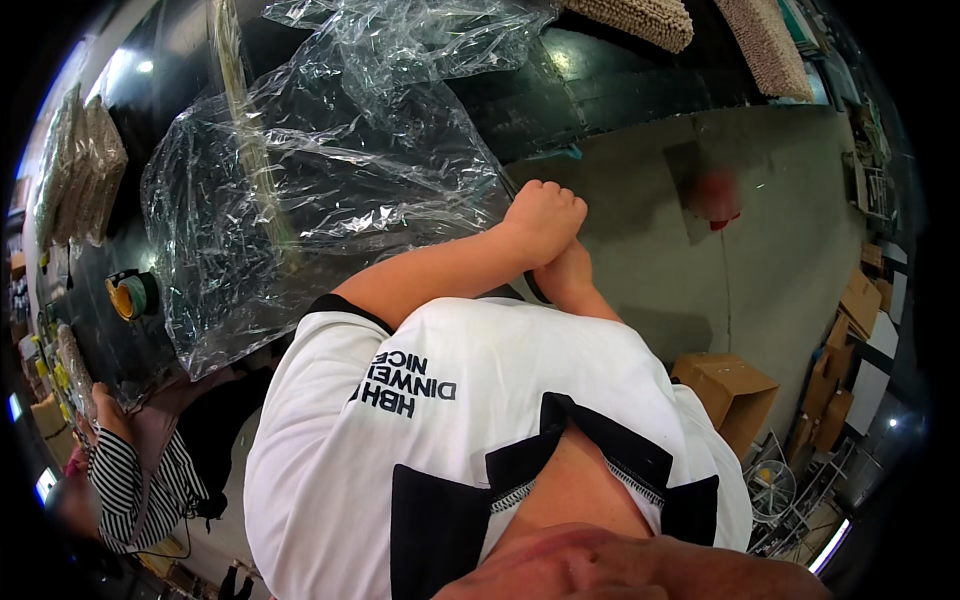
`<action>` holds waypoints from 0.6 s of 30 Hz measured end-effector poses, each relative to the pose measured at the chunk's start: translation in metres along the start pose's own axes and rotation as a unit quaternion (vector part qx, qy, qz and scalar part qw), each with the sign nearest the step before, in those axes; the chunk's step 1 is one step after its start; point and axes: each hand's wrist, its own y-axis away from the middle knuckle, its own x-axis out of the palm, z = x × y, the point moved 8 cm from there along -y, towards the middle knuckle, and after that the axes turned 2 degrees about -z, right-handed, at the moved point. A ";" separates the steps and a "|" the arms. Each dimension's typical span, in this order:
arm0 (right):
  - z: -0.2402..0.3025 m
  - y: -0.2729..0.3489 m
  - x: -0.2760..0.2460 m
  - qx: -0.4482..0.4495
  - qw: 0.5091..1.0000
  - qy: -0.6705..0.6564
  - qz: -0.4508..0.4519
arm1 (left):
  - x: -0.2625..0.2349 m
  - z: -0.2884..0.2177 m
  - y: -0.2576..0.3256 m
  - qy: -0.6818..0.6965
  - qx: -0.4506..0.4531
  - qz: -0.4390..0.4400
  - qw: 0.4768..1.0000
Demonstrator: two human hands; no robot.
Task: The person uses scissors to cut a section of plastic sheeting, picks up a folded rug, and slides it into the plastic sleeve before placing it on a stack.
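Observation:
My left hand (545,222) is closed in a fist in front of my chest, just beyond the right edge of a large clear plastic bag (380,165). Whatever it grips, if anything, is hidden. Close beneath it is my right hand (566,270), partly covered by the left, so its fingers do not show. The two hands touch or overlap. The crinkled bag lies spread over a dark table (480,110), and a pale yellowish strip (245,130) runs lengthwise under or along its left part.
Beige nubby mats (640,20) lie at the far table edge. A tape roll (130,296) and wrapped packs (82,170) are at left. Beside them works a person in striped sleeves (135,485). A cardboard box (728,390) and a red object (713,197) stand right, on grey floor.

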 end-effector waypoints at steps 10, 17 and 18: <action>0.023 -0.013 -0.006 -0.034 0.999 -0.031 0.003 | -0.011 0.002 0.005 0.029 0.011 -0.029 0.999; 0.027 -0.018 0.001 -0.102 0.992 -0.028 -0.063 | -0.022 0.003 0.009 0.075 0.029 -0.048 0.996; 0.029 -0.020 0.002 -0.105 0.992 -0.027 -0.068 | -0.025 0.003 0.011 0.084 0.035 -0.054 0.994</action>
